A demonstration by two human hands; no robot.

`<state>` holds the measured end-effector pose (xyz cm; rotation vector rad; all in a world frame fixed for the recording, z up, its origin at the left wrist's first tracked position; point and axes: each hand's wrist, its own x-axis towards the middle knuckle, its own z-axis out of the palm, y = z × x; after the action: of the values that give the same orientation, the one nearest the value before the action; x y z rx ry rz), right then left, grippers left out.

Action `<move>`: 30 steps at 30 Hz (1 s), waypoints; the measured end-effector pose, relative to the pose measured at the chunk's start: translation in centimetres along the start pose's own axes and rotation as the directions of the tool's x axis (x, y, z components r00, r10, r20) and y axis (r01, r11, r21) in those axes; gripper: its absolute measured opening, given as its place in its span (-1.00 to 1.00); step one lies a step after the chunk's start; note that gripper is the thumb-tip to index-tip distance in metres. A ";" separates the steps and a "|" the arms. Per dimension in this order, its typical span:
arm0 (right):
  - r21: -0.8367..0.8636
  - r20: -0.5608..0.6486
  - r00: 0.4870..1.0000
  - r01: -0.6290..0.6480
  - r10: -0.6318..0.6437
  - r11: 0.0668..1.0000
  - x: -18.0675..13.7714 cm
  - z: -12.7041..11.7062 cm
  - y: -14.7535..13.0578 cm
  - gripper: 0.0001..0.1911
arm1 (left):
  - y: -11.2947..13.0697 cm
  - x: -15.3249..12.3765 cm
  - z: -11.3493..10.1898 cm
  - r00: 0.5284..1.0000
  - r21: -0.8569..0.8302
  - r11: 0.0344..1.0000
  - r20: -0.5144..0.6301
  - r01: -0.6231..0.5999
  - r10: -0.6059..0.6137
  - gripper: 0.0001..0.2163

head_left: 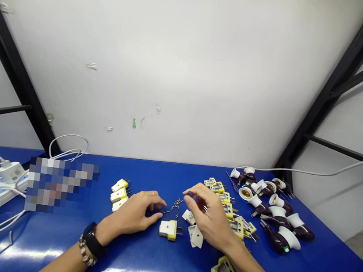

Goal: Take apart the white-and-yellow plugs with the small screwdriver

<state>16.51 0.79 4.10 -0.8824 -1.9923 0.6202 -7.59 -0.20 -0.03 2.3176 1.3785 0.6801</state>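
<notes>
On the blue counter (pixel 150 172), the right hand (pixel 209 215) grips a dark screwdriver (pixel 197 200); the half-open left hand (pixel 134 212) sits near tiny screws (pixel 176 204).

Free passage and obstacles — a band of blue tabletop (pixel 164 269) on the near side gives the left hand (pixel 134 212) and right hand (pixel 209 215) a route across. Obstacles — a white-and-yellow plug (pixel 169 229) between the hands, yellow plug parts (pixel 228 210) beyond the right hand, dark lamp holders (pixel 278 215) farther right, and a white wall (pixel 190 66) behind.
</notes>
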 end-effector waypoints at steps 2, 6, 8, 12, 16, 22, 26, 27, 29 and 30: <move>0.066 -0.156 0.988 0.029 -0.019 0.997 0.2 -0.4 0.0 -0.75 | -0.2 0.2 0.5 0.998 0.031 0.999 0.045 0.031 -0.032 -0.89; 0.144 -0.308 0.951 0.031 0.015 0.989 0.2 -0.6 0.1 -0.73 | -0.1 0.3 1.2 0.995 0.065 0.996 0.062 0.069 -0.073 -0.90; 0.274 -0.299 0.948 -0.028 0.113 0.961 0.3 -0.5 0.2 -0.69 | 0.0 0.2 1.4 0.998 0.089 0.995 0.055 0.036 -0.041 -0.90; 0.539 -0.208 0.936 -0.134 0.285 0.831 0.7 0.0 0.3 -0.58 | 0.4 0.0 1.5 1.000 -0.012 1.000 -0.002 0.011 -0.011 -0.86; 0.622 -0.163 0.929 -0.166 0.333 0.766 1.0 0.5 0.5 -0.56 | 1.3 0.2 1.9 0.989 -0.418 0.907 -0.102 0.053 -0.105 -0.80; 0.622 -0.137 0.937 -0.170 0.321 0.764 0.9 0.9 0.6 -0.56 | 2.0 0.7 2.3 0.962 -0.673 0.736 -0.150 0.071 -0.230 -0.71; 0.629 -0.164 0.932 -0.154 0.323 0.762 0.8 0.9 0.7 -0.57 | 1.8 0.8 2.3 0.951 -0.710 0.701 -0.164 0.070 -0.262 -0.67; 0.628 -0.163 0.932 -0.155 0.323 0.763 0.7 0.9 0.7 -0.57 | 1.7 0.7 2.3 0.949 -0.715 0.696 -0.171 0.066 -0.265 -0.67; 0.626 -0.152 0.935 -0.161 0.322 0.763 0.7 0.9 0.7 -0.57 | 1.7 0.7 2.2 0.949 -0.711 0.701 -0.181 0.054 -0.257 -0.70; 0.626 -0.147 0.935 -0.165 0.323 0.762 0.7 0.9 0.7 -0.57 | 1.7 0.7 2.2 0.951 -0.701 0.712 -0.186 0.047 -0.247 -0.72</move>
<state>15.72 1.70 3.56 -0.7692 -1.3202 1.1638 -4.86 -0.51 -0.83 1.5334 1.1190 1.2440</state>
